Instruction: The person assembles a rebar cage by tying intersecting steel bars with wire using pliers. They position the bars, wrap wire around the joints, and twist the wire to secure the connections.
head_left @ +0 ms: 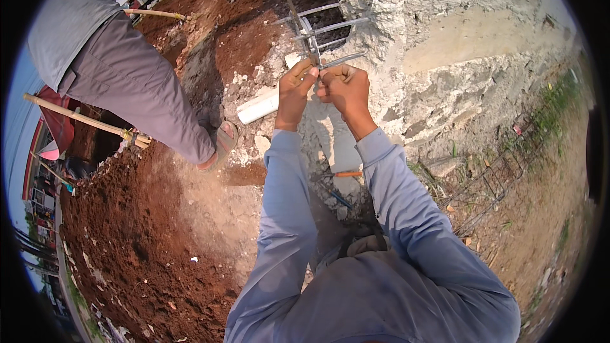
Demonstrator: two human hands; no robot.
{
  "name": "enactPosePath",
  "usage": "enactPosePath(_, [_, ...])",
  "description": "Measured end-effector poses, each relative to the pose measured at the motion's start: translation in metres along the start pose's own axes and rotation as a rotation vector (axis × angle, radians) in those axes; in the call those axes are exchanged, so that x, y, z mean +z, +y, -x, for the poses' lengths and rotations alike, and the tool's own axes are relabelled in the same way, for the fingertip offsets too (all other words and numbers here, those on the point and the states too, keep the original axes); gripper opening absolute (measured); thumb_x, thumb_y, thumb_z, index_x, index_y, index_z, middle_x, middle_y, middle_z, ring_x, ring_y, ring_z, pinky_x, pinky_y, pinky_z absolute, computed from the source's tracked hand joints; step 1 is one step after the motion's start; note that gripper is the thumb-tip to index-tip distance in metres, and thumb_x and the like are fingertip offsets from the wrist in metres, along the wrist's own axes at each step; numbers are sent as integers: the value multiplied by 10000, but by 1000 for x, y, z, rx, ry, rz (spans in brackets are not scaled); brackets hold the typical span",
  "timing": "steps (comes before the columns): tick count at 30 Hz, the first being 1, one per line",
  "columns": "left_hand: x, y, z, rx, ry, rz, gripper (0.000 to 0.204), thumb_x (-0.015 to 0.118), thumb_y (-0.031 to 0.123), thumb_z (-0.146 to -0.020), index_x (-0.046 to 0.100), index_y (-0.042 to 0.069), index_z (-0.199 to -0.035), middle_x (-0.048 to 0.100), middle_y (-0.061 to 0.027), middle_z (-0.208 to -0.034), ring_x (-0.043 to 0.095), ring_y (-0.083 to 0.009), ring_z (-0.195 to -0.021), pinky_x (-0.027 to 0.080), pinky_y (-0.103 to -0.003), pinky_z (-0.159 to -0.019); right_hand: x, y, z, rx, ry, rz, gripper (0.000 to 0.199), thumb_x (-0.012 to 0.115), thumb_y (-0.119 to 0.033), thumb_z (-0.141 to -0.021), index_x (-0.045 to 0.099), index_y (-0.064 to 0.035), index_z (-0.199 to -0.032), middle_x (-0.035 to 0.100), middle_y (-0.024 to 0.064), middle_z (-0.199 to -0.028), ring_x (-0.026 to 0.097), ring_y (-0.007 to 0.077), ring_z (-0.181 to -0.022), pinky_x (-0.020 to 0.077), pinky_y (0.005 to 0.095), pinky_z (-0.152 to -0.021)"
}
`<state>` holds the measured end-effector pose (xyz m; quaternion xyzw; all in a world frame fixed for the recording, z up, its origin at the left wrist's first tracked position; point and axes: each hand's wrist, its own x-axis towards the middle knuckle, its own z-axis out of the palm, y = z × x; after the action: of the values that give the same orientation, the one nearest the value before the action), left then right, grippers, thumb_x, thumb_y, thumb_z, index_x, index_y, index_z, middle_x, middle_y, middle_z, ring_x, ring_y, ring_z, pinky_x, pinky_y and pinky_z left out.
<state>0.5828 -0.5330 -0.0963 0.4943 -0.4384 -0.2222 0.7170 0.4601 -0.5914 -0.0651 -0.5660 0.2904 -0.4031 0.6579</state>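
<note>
Both my hands are raised in front of me at a cage of steel reinforcing bars (318, 28) that sticks out of a broken concrete wall (445, 57). My left hand (294, 86) pinches a bar at the cage's lower corner with thumb and fingers. My right hand (343, 86) is closed just beside it, fingers curled around the same joint; a thin tie wire there is too small to make out. My grey-blue sleeves run down to the lower edge.
Another person in grey trousers and a sandal (222, 143) stands at the left on red earth (146, 248). A white pipe piece (257, 108) lies below the cage. An orange-handled tool (343, 174) lies in rubble. A rebar frame (495, 184) lies on the right.
</note>
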Motion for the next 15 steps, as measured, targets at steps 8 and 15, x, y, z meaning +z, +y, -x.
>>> enactPosePath(8, [2, -3, -2, -100, -11, 35, 411, 632, 150, -947, 550, -88, -1272, 673, -135, -1130, 643, -149, -967, 510, -277, -850, 0, 14, 1, 321, -25, -691, 230, 680, -177, -912, 649, 50, -932, 677, 112, -755, 669, 168, -580, 575, 277, -508])
enactPosePath(15, [2, -13, -9, -37, 2, -51, 451, 670, 187, -925, 560, -97, -1259, 712, -126, -1063, 632, -142, -975, 488, -279, -883, -76, 164, 57, 65, -249, 194, 368, 664, -362, -926, 652, -35, -758, 645, 75, -626, 621, 164, -499, 481, 299, -475])
